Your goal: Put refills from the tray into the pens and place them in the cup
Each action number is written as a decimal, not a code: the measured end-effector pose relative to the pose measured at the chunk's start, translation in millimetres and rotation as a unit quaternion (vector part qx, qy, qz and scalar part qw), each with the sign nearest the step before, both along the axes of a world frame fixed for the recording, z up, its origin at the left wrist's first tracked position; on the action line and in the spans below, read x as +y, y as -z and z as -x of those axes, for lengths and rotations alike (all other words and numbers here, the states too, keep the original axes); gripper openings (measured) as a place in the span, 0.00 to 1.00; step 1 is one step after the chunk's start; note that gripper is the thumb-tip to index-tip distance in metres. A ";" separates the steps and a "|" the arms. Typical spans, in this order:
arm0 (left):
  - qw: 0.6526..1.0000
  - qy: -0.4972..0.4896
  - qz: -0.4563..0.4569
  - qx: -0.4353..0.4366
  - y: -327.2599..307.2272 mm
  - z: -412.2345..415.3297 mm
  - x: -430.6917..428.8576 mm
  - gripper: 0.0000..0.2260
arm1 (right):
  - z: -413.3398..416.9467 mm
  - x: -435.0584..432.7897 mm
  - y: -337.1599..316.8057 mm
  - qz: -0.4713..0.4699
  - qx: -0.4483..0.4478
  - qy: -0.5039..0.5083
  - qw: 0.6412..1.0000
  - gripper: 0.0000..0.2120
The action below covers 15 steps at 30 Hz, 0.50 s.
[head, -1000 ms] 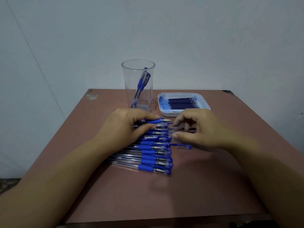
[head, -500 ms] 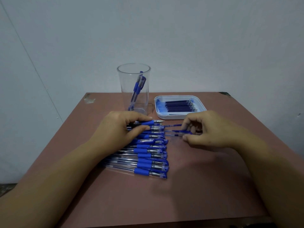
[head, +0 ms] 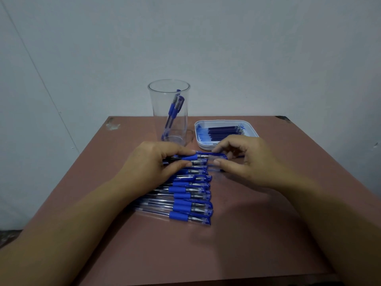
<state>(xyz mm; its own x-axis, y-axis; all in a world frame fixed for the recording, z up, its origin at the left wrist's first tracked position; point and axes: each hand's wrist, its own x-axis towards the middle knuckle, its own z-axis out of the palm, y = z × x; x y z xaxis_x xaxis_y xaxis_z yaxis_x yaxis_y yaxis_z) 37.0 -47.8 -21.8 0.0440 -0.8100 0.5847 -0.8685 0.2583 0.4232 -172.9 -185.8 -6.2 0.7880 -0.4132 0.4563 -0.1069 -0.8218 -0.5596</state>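
Two hands close together, left hand (head: 156, 162) fingers (head: 181, 150) curled gripping pen (head: 191, 157), right hand (head: 245, 159) pinching blue cap (head: 219, 155)

You're working in dim, flat, bluish light. Soft shadows pool on the table (head: 247, 234) under your right hand (head: 245, 159) and on the near side of the pens (head: 185, 205). Your forearms (head: 61, 234) smear and swell at the lower corners, stretched by the wide lens.
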 end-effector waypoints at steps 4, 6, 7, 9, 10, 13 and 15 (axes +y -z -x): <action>1.000 0.007 0.017 -0.015 3.0 2.4 -1.5 0.14 | -9.0 3.8 7.0 0.012 -0.016 -0.001 1.000 0.07; 0.999 0.004 0.044 -0.027 4.3 2.5 -1.2 0.14 | -12.6 7.2 9.4 0.001 -0.036 0.002 0.999 0.06; 0.998 0.003 0.058 -0.030 4.4 2.2 -1.1 0.14 | -13.8 8.5 10.2 -0.016 -0.045 0.000 0.999 0.06; 0.997 0.009 0.074 -0.034 3.9 1.5 -1.1 0.13 | -15.6 10.6 11.4 -0.050 -0.050 -0.006 0.997 0.07; 0.996 0.011 0.076 -0.042 3.7 1.1 -1.4 0.13 | -16.4 10.8 12.7 -0.065 -0.048 -0.008 0.997 0.08; 0.995 0.006 0.071 -0.069 5.0 -0.7 -1.9 0.13 | -17.4 13.3 14.9 -0.106 -0.049 -0.017 0.993 0.07; 0.996 -0.002 0.074 -0.058 4.1 0.4 -2.3 0.12 | -18.5 15.4 12.6 -0.118 -0.056 -0.017 0.991 0.06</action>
<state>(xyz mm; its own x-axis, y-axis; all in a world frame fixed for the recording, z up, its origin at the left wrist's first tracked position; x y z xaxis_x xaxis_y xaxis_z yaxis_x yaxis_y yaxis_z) 36.6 -50.0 -25.9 -0.0273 -0.7152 0.6983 -0.9102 0.3065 0.2784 -154.4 -170.4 -18.8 0.7536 -0.4925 0.4354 -0.0071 -0.6684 -0.7438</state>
